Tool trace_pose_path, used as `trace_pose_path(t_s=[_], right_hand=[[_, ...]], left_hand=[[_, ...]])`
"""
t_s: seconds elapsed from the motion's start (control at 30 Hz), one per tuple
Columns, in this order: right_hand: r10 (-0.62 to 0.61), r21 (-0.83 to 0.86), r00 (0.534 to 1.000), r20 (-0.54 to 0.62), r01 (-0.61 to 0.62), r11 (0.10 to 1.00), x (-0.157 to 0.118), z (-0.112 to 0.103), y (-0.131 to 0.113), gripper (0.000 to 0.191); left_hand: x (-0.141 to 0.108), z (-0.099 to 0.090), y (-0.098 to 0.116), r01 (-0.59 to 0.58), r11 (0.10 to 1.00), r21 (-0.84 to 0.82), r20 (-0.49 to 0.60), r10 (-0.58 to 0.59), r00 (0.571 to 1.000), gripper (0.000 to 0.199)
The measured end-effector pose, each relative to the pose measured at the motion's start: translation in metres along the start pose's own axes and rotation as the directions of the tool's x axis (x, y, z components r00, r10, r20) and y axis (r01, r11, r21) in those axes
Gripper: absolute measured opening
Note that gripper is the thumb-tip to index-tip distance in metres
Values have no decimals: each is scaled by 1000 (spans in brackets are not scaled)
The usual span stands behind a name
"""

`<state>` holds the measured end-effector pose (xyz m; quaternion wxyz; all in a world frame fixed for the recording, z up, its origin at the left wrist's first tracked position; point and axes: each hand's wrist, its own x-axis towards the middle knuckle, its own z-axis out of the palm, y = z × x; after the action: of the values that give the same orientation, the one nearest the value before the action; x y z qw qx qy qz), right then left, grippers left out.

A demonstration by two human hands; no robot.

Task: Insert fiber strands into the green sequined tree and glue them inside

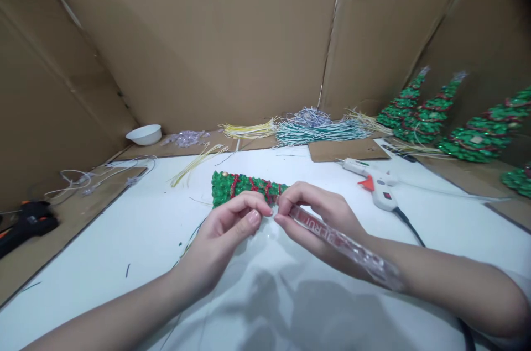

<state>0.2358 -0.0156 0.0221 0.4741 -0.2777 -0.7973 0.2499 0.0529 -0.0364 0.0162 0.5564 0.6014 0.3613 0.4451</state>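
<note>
The right hand (332,204) pinches a slender, plastic-wrapped tool (344,246) beside the left hand (226,232), its thumb and forefinger nearly meeting, any hold unclear; just beyond, a miniature Christmas tree (244,183) lies on a white tabletop (103,229) before bundled wires (323,133).

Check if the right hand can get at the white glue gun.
Probably yes: nothing visible blocks the way from the right hand to the white glue gun, though that hand may first need to put down the slim lettered tool.
</note>
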Motion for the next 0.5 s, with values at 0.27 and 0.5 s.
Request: trace_pose_path(t_s=[0.27, 0.5], right_hand=[[-131, -99, 991, -35, 127, 987, 2, -2, 2, 2], [-128, -195, 990, -59, 114, 974, 1, -3, 5, 4]], left_hand=[[-2, -4, -7, -61, 993, 103, 12, 61, 998, 16], [-2, -6, -12, -41, 991, 131, 2, 41, 999, 21]])
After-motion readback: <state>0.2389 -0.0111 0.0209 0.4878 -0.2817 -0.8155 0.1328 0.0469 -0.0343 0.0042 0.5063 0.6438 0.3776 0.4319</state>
